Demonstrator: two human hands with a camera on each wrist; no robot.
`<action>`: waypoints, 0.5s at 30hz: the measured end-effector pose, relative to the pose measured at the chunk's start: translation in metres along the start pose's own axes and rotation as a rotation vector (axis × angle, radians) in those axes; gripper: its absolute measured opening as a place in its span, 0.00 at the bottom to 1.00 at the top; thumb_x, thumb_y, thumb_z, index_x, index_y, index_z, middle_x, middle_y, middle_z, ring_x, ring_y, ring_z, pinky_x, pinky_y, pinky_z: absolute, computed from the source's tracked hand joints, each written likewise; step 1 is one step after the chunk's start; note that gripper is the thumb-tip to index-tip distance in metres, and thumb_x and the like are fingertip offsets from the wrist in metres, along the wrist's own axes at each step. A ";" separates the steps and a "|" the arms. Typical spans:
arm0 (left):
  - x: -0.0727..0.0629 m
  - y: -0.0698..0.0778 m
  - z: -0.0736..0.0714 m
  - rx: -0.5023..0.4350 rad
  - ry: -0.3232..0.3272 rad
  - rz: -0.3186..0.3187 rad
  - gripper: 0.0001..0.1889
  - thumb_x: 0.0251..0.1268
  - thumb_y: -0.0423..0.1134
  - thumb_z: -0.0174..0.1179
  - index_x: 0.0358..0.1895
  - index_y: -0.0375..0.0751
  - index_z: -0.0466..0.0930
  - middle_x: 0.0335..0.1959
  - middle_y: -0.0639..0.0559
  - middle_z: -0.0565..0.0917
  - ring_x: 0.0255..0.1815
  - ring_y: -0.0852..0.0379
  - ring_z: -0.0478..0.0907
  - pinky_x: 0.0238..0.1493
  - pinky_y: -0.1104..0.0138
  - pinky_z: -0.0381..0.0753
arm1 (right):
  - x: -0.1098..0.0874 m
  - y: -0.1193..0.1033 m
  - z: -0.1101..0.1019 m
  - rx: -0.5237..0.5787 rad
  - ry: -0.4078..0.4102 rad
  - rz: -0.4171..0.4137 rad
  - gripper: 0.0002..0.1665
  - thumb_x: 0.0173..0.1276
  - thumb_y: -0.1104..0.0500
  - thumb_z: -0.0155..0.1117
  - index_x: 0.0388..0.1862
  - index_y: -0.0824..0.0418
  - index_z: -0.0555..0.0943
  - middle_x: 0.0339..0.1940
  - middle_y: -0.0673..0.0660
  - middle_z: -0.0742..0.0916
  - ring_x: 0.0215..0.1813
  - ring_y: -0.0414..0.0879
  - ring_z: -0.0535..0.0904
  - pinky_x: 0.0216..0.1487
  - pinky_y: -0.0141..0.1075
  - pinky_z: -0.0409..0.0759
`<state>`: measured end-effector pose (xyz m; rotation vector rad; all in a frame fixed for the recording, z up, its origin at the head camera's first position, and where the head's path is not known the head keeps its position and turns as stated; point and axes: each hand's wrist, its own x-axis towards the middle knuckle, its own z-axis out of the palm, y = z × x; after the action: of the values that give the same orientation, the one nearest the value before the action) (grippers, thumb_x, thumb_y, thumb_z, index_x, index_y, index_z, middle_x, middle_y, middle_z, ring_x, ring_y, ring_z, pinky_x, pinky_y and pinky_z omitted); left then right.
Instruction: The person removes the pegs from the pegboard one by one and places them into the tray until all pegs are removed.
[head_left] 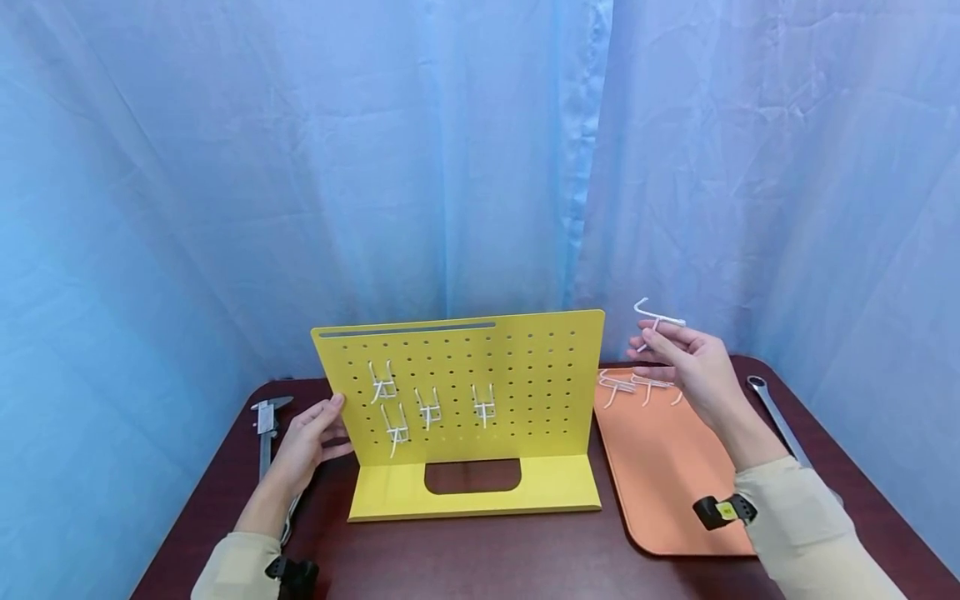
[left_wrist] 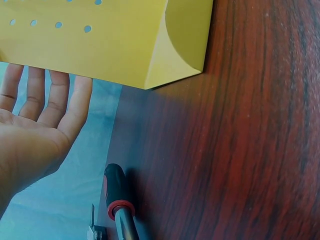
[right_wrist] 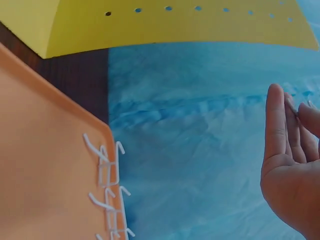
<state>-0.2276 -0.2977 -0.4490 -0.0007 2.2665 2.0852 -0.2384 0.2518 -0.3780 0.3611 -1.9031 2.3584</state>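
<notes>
A yellow pegboard (head_left: 517, 400) stands on the table, with several white hooks (head_left: 429, 412) hanging on its left and middle parts. At the board's left edge my left hand (head_left: 309, 442) holds on, thumb at the front and fingers reaching behind; in the left wrist view the fingertips are hidden by the board. Raised above the tray, right of the board, my right hand (head_left: 697, 367) pinches a white pegboard hook (head_left: 660, 317) between thumb and fingers. The right wrist view shows little of that hook. More white hooks (right_wrist: 107, 167) lie along the tray's far edge.
The orange tray (head_left: 660, 475) lies right of the board, with a wrench (head_left: 780, 421) beyond it. On the left are a caliper (head_left: 266, 421) and a screwdriver (left_wrist: 116, 185) with a black and red handle. Curtains (head_left: 450, 167) hang behind the table.
</notes>
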 end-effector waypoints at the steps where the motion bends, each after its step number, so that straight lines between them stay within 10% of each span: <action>1: 0.000 0.000 0.000 0.000 0.001 0.000 0.22 0.77 0.58 0.54 0.56 0.47 0.83 0.44 0.49 0.87 0.45 0.50 0.85 0.49 0.54 0.86 | 0.000 0.002 -0.002 0.017 0.002 0.008 0.13 0.76 0.62 0.63 0.56 0.63 0.82 0.42 0.59 0.90 0.45 0.49 0.89 0.43 0.44 0.85; 15: 0.001 0.000 0.000 -0.007 0.009 -0.006 0.21 0.76 0.59 0.54 0.54 0.48 0.84 0.42 0.49 0.87 0.45 0.51 0.84 0.48 0.55 0.86 | -0.001 0.042 -0.029 0.081 0.001 0.195 0.09 0.76 0.63 0.62 0.51 0.60 0.84 0.45 0.59 0.90 0.49 0.51 0.88 0.47 0.46 0.85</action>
<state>-0.2283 -0.2978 -0.4493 -0.0163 2.2612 2.0946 -0.2506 0.2706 -0.4234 0.1870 -1.9275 2.5621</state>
